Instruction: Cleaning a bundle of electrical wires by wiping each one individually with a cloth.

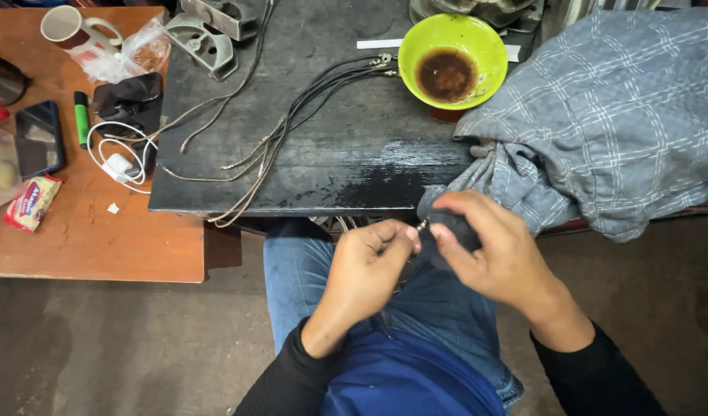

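Blue cloth (404, 381) smooth over the lap, faded denim jeans (296, 270) on the thighs, black sleeves to both wrists. Left hand (365, 270) knuckles up, fingers curled, thumb and forefinger pinched on a small shiny metal piece (422, 226). Right hand (489, 250) arched from the other side, fingertips closed on a small dark rounded object (454, 231), thumb tip just beside the metal piece. Both hands meeting above the knees, just below the front edge of a black worktop (346, 154), worn and glossy where light catches it.

On the worktop: thin grey cables (292, 115), limp, fanned and trailing over the edge, metal ends near a lime-green bowl (452, 58), round, smooth, holding a brown residue. Grey checked fabric (600, 115), soft and rumpled, heaped at the right side and hanging down close to the right hand. Cast metal parts (207, 35) at the far edge.

To the left, a reddish wooden table (92, 239), bearing a mug (70, 27), crinkled clear plastic bag (134, 54), green marker (82, 117), dark phone (38, 139), coiled white charger cable (121, 158), small snack packet (31, 202). Rough grey floor (122, 347) beneath.
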